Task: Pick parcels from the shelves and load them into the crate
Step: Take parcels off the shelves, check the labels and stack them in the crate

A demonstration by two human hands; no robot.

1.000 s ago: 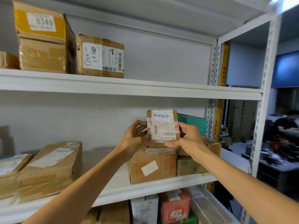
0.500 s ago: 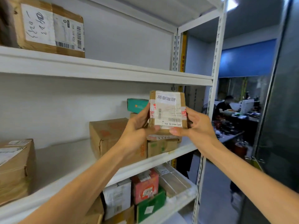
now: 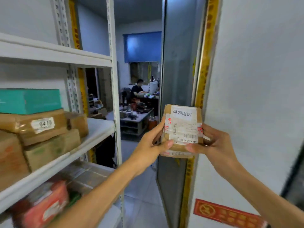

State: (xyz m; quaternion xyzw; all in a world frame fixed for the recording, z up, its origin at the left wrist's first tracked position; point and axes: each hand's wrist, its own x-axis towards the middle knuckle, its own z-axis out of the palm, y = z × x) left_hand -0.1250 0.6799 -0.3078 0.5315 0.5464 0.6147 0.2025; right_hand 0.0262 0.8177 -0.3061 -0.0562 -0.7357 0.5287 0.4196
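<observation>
1. The left hand (image 3: 151, 146) and right hand (image 3: 212, 143) grip a small parcel (image 3: 182, 129) between them, thumbs curled over its labelled face, in mid-air right of the shelves (image 3: 98, 129).
2. On the shelves, a teal box (image 3: 29, 100) tops brown cartons (image 3: 42, 129).
3. Far off, a person (image 3: 137, 90) sits at a desk.

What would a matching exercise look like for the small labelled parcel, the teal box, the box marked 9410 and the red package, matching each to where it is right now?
Things:
1. small labelled parcel
2. teal box
3. 9410 box
4. red package

Places:
A. below the shelf board that bears the stack
B. held between the left hand and the right hand
C. topmost on the stack
D. directly beneath the teal box

Pairs: 1-B, 2-C, 3-D, 4-A
</observation>
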